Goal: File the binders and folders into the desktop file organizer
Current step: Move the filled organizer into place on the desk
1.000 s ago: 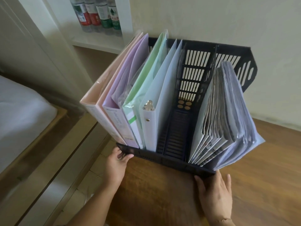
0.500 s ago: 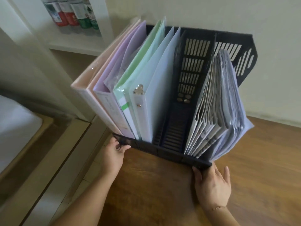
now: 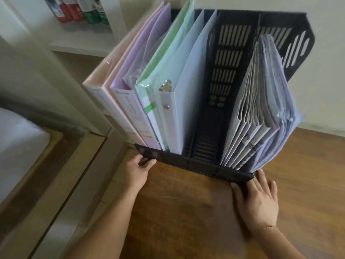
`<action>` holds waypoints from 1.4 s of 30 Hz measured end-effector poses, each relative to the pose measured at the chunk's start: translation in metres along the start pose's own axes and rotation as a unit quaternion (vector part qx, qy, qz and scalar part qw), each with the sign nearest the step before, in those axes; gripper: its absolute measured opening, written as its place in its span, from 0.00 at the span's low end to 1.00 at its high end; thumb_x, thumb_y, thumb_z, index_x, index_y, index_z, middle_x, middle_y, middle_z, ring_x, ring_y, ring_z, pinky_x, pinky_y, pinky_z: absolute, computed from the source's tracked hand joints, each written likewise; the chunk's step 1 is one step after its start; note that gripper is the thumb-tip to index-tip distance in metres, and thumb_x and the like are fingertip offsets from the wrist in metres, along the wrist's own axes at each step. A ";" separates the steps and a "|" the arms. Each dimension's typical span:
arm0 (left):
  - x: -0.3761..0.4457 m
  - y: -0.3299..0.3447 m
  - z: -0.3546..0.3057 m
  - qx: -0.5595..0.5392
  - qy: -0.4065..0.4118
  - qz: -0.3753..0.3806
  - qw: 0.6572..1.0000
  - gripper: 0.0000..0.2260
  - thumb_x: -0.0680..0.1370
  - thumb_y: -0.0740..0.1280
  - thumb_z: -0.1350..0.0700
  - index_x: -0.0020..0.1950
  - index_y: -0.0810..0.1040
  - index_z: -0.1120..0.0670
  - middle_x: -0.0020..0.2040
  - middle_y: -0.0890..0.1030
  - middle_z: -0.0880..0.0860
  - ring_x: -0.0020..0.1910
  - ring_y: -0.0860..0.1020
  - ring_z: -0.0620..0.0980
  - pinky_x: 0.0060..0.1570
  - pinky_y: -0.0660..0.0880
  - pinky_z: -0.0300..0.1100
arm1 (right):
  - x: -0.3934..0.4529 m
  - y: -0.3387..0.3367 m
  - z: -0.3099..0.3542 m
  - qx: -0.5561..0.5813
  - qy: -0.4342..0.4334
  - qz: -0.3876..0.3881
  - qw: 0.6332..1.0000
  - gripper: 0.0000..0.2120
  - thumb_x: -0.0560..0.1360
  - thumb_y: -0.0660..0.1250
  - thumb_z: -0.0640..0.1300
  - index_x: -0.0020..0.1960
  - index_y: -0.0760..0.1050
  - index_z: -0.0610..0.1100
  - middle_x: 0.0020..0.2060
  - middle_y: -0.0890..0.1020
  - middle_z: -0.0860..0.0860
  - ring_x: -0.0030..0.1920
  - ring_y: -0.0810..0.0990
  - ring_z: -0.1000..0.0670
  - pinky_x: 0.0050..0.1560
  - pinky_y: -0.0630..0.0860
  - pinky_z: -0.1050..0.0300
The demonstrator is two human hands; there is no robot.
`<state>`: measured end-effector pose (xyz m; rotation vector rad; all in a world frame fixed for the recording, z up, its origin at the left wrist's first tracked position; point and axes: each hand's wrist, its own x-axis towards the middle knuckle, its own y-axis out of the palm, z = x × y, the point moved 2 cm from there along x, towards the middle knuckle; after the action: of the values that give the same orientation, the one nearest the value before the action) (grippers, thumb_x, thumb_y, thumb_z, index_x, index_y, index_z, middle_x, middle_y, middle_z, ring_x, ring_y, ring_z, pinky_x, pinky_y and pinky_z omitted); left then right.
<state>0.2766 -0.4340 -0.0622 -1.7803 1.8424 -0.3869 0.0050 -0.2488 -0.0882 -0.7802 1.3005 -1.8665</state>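
At the desk's (image 3: 186, 212) left edge stood the filled organizer (image 3: 205, 166); the left hand (image 3: 137, 170) pinched its front corner, the right hand's (image 3: 258, 200) straight fingers (image 3: 251, 184) pressed its rim. Shoved leftward, it might tip off.

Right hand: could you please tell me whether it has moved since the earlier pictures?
No. The right hand still lies flat on the desk, fingertips at the front right corner of the organizer; only the camera has shifted.

Binders (image 3: 149, 90) left in organizer (image 3: 233, 53), folders (image 3: 261, 109) right (middle slot between).
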 end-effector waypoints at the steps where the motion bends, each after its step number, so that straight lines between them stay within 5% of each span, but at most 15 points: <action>1: 0.000 0.000 0.000 0.003 -0.006 -0.002 1.000 0.07 0.73 0.74 0.58 0.50 0.82 0.55 0.42 0.81 0.48 0.41 0.78 0.45 0.38 0.71 0.31 | 0.000 -0.001 0.001 0.002 -0.002 0.000 1.000 0.27 0.75 0.51 0.61 0.60 0.77 0.44 0.64 0.79 0.50 0.74 0.63 0.44 0.70 0.59 0.35; 7: 0.000 0.002 -0.003 0.048 0.000 -0.005 0.999 0.12 0.74 0.73 0.54 0.53 0.83 0.59 0.42 0.82 0.52 0.44 0.81 0.51 0.35 0.69 0.32 | 0.002 -0.004 -0.009 0.001 -0.014 0.005 1.000 0.25 0.75 0.53 0.62 0.55 0.78 0.46 0.68 0.75 0.49 0.75 0.61 0.43 0.70 0.58 0.34; 11: -0.003 0.006 -0.005 0.097 -0.002 0.016 0.995 0.19 0.75 0.72 0.49 0.59 0.81 0.60 0.55 0.83 0.58 0.57 0.80 0.57 0.47 0.71 0.40 | 0.000 -0.004 -0.010 0.005 -0.008 -0.012 1.000 0.27 0.75 0.54 0.61 0.53 0.79 0.40 0.63 0.78 0.45 0.73 0.63 0.42 0.70 0.59 0.34; 15: 0.000 0.001 -0.012 0.148 0.037 0.046 0.987 0.14 0.75 0.71 0.49 0.51 0.82 0.60 0.41 0.81 0.54 0.41 0.78 0.52 0.30 0.66 0.36 | -0.001 -0.006 -0.008 0.009 -0.003 -0.006 1.000 0.27 0.75 0.53 0.61 0.56 0.78 0.40 0.61 0.79 0.45 0.73 0.64 0.41 0.69 0.59 0.34; 18: 0.008 -0.012 -0.010 0.193 0.073 0.056 0.977 0.12 0.76 0.70 0.49 0.49 0.84 0.58 0.42 0.84 0.55 0.37 0.77 0.50 0.33 0.71 0.41 | 0.000 -0.009 -0.008 -0.005 -0.010 0.003 1.000 0.28 0.75 0.53 0.61 0.57 0.78 0.42 0.62 0.78 0.46 0.73 0.64 0.43 0.70 0.59 0.36; 24: 0.009 -0.017 -0.007 0.268 0.156 -0.024 0.950 0.10 0.74 0.73 0.49 0.48 0.86 0.54 0.40 0.86 0.56 0.37 0.81 0.58 0.35 0.77 0.47 | 0.003 -0.021 -0.023 -0.034 -0.061 -0.031 0.997 0.24 0.76 0.55 0.59 0.38 0.80 0.43 0.52 0.83 0.48 0.66 0.74 0.43 0.61 0.67 0.35; 32: 0.009 -0.006 -0.004 0.223 0.084 -0.044 0.970 0.09 0.74 0.73 0.50 0.49 0.86 0.53 0.45 0.86 0.55 0.43 0.82 0.57 0.41 0.78 0.50 | 0.005 -0.023 -0.022 -0.018 -0.071 -0.087 0.994 0.23 0.76 0.57 0.57 0.32 0.76 0.43 0.45 0.83 0.47 0.60 0.78 0.41 0.56 0.70 0.36; 39: -0.012 -0.003 -0.012 0.154 0.032 -0.058 0.986 0.15 0.73 0.73 0.49 0.56 0.83 0.55 0.52 0.85 0.56 0.49 0.81 0.56 0.42 0.70 0.41 | 0.003 -0.025 -0.019 -0.005 -0.028 -0.030 0.999 0.20 0.75 0.58 0.58 0.36 0.79 0.46 0.52 0.83 0.50 0.64 0.77 0.42 0.60 0.68 0.36; 42: -0.025 0.000 -0.019 0.069 0.006 -0.084 0.994 0.16 0.72 0.75 0.52 0.57 0.82 0.56 0.53 0.84 0.57 0.53 0.81 0.57 0.44 0.69 0.40 | 0.005 -0.033 -0.013 -0.003 0.006 0.000 1.000 0.13 0.75 0.67 0.55 0.37 0.81 0.49 0.51 0.83 0.53 0.62 0.78 0.44 0.61 0.68 0.38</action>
<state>0.2653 -0.4121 -0.0425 -1.8452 1.6360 -0.5759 -0.0155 -0.2380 -0.0605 -0.7739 1.3141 -1.8701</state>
